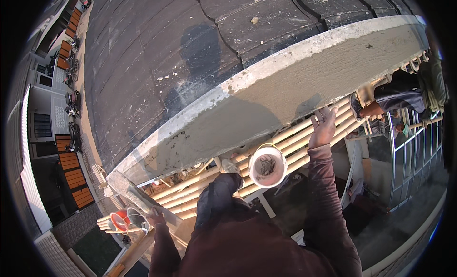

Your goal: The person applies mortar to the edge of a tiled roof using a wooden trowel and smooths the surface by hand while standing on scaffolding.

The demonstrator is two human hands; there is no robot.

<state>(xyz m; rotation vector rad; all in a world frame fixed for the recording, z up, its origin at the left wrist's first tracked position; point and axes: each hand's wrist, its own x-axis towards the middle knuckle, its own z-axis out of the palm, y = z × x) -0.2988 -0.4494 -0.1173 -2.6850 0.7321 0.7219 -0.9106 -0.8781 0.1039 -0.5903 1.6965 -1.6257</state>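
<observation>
My right hand (324,128) reaches out beside the lower edge of the grey plastered fascia (257,105), its fingers stretched and nothing visible in them. Whether the fingertips touch the plaster I cannot tell. Low on the left, my left hand (155,218) lies at the end of a pale board-like ledge (164,212); its fingers look extended, with nothing seen in them. Between my arms, a white bucket (282,174) with dark grey stuff inside stands on the bamboo poles (295,143), close to my foot (231,166).
A dark sheet-covered roof (157,63) rises beyond the fascia. Red (120,221) and grey (137,219) buckets sit at the lower left. Another person (400,91) is on the bamboo at right. Below are a metal frame (416,153) and a deep drop; motorbikes (73,103) line the street.
</observation>
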